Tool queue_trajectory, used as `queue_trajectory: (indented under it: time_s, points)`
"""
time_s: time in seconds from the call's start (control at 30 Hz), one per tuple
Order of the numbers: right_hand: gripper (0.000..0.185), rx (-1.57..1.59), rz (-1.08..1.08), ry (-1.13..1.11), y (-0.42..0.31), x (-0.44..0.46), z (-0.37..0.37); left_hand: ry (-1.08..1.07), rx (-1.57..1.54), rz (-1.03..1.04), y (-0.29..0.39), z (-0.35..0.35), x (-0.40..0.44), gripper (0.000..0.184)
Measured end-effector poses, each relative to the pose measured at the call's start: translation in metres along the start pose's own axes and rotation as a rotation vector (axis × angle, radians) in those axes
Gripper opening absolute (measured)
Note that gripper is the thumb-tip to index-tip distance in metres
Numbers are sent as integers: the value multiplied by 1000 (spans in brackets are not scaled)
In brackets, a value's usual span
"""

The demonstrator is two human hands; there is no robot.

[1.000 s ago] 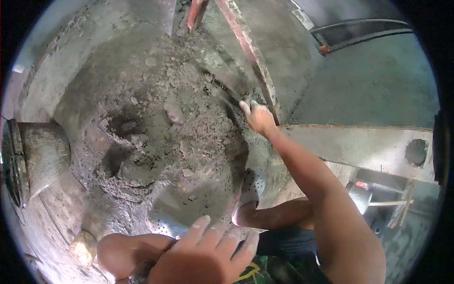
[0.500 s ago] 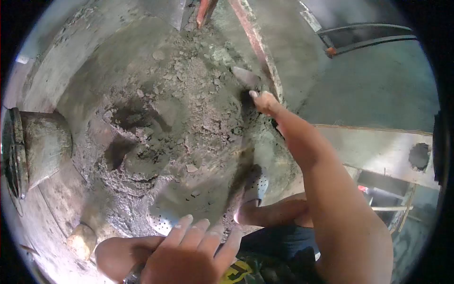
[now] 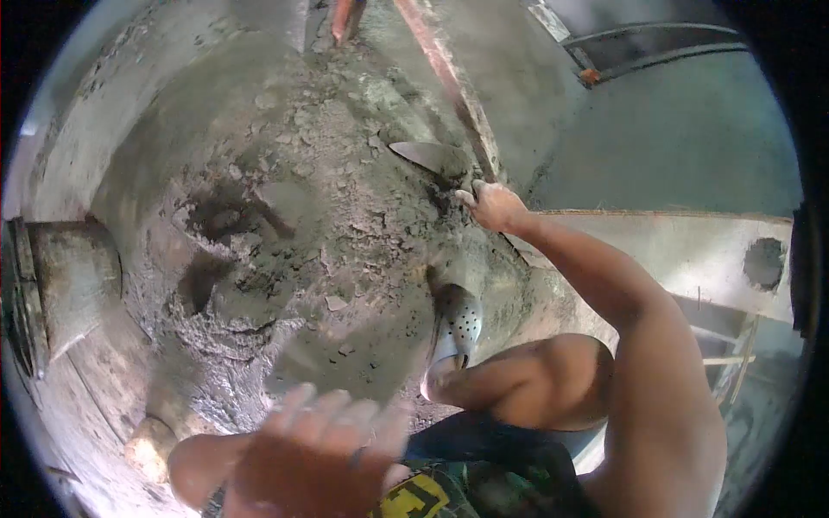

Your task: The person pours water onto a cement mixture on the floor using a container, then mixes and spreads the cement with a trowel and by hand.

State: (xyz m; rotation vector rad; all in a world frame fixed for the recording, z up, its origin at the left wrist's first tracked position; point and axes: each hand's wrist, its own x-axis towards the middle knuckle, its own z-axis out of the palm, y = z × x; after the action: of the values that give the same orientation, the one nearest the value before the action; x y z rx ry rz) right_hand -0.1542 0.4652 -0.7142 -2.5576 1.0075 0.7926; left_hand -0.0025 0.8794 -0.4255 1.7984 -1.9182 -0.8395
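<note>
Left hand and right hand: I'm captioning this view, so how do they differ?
The right hand is curled around the handle of the trowel, while the left hand is open with nothing visible in it. The left hand looks blurred; the right hand is sharper. The right hand is reached out, the left hand close to the body. Both are bare, with pale residue on the fingers.

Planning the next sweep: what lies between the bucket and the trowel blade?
In the head view, lumpy grey mortar with a dark hollow lies between them.
</note>
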Motion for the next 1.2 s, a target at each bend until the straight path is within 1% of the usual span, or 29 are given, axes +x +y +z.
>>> queue_trajectory:
  time_s: [0.07,0.1,0.13,0.2,0.23,0.3,0.4,0.47,0.5,0.53,0.57,0.6,0.63,0.67,0.7,0.73,0.77,0.8,0.87,0.9,0.93,0.97,1.03,1.1,1.13,1.2]
  points:
    - [58,18,-73,194,3,-17,-3,38,12,-45,-3,-8,-6,58]
    - [58,104,-33,257,5,-21,8,60,22,-71,-3,-12,-11,58]
    - [60,156,24,246,7,-22,16,85,32,-104,-2,-15,-17,58]
    - [62,247,80,322,15,-18,45,129,46,-173,-1,-21,-30,58]
    - [62,254,81,323,17,-10,60,153,51,-221,0,-23,-41,57]
    - [61,285,277,355,21,1,92,205,57,-339,0,-26,-61,57]
    - [59,286,281,367,24,15,101,280,65,-502,-3,-27,-77,57]
    - [58,290,302,368,32,23,105,317,69,-563,-5,-23,-75,57]
    - [58,279,289,352,37,30,110,322,69,-630,-6,-21,-72,50]
    - [59,266,271,340,41,38,113,322,70,-627,-8,-16,-67,50]
    - [67,267,263,263,49,46,117,324,62,-718,-12,-10,-57,50]
    - [67,266,273,267,48,37,103,323,50,-804,-17,-2,-50,49]
    - [71,305,199,93,40,15,73,320,64,-725,-31,9,-51,50]
    - [76,358,204,24,38,6,66,322,55,-717,-37,12,-50,50]
    - [81,408,212,-45,36,-3,60,238,34,-659,-41,15,-49,51]
    - [81,388,176,-38,37,-9,67,149,20,-600,-43,18,-47,51]
    - [81,368,141,-30,38,-15,73,268,49,-553,-43,30,-41,54]
    - [80,316,65,12,34,-19,72,268,50,-554,-42,28,-37,54]
    - [79,334,61,-25,30,-31,80,63,-7,-691,-40,18,-31,52]
    - [78,343,48,-48,28,-38,80,50,-5,-681,-39,17,-28,52]
    - [73,255,22,-131,20,-49,79,67,-2,-632,-36,17,-27,53]
    - [72,274,28,-96,12,-68,82,87,0,-584,-35,18,-27,53]
    - [71,293,35,-67,9,-87,90,79,1,-585,-37,21,-30,53]
    - [64,194,76,133,15,-92,90,83,3,-605,-36,21,-33,53]
    - [64,195,71,131,19,-88,92,68,-19,-632,-35,19,-34,53]
    - [55,155,94,303,33,-65,102,61,-41,-662,-35,18,-35,53]
